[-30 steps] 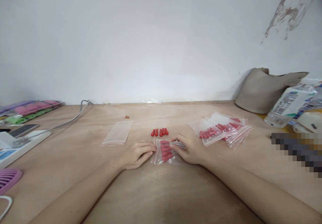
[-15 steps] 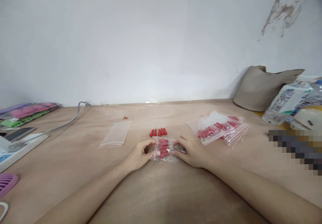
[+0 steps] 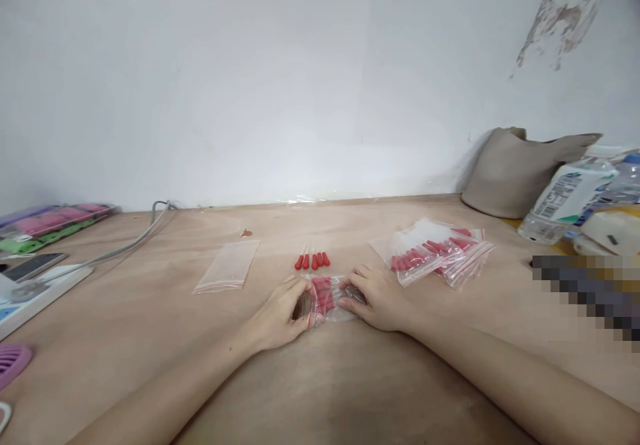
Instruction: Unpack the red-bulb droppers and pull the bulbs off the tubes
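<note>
Between my hands lies a clear zip bag holding several droppers with red rubber bulbs. My left hand is closed on the bag's left end, where the red-lined zip is, with thumb and fingers at opposite edges. My right hand grips the right part of the bag between thumb and fingers. Just beyond the bag, several loose droppers lie in a row, bulbs toward me. Flat zip bags lie left of them. A fanned pile of filled zip bags rests to the right.
At the left are a power strip with a grey cable, a phone, colourful packages and a purple slotted object. A beige bag-like container and a plastic bottle stand at the right by the wall.
My left hand has spread thumb and fingers wider along the bag's zip end. The bulbs inside sit slightly further left against that end. My right hand keeps its hold.
</note>
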`<state>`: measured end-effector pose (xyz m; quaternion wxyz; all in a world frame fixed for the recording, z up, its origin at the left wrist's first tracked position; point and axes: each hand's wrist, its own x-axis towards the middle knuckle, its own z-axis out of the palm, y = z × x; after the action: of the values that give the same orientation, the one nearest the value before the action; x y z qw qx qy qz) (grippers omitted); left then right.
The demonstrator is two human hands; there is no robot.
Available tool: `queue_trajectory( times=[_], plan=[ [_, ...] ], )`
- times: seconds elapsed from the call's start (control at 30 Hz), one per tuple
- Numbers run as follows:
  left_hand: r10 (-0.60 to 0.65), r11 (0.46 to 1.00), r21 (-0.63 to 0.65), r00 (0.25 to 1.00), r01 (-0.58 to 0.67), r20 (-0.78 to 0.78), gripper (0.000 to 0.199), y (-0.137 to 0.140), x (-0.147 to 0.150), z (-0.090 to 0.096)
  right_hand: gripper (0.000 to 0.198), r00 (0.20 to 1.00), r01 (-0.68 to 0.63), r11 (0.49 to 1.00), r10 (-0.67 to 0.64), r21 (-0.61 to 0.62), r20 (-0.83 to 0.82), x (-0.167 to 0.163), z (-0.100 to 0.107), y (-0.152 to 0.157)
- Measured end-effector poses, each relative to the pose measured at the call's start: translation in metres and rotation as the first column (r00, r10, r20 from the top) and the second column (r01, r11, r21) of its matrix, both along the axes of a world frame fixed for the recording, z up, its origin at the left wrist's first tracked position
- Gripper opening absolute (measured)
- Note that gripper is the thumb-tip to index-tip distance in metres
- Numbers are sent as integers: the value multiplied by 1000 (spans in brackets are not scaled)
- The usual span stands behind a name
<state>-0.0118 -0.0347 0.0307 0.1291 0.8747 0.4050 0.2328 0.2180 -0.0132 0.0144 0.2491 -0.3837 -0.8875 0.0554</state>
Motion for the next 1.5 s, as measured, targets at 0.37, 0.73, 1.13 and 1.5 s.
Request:
queue_trajectory(
  times=[0.37,0.73,1.13,1.5],
  plan=[
    [-62,996,66,997,65,-43,20,0,2,-9,21,999,-37,999,36,-17,-41,0,0,-3],
    [-103,994,12,986,105,-128,12,-4,5,4,21,998,-54,998,54,22,-19,0,1,-5],
    [-89,996,15,991,91,-96,7,-9,4,4,19,998,-55,998,55,-2,-26,0,2,-5],
    [-89,990,-111,996,89,8,23,6,-31,9,20,999,-19,1000,20,3,-25,3,-3,-1]
  ],
)
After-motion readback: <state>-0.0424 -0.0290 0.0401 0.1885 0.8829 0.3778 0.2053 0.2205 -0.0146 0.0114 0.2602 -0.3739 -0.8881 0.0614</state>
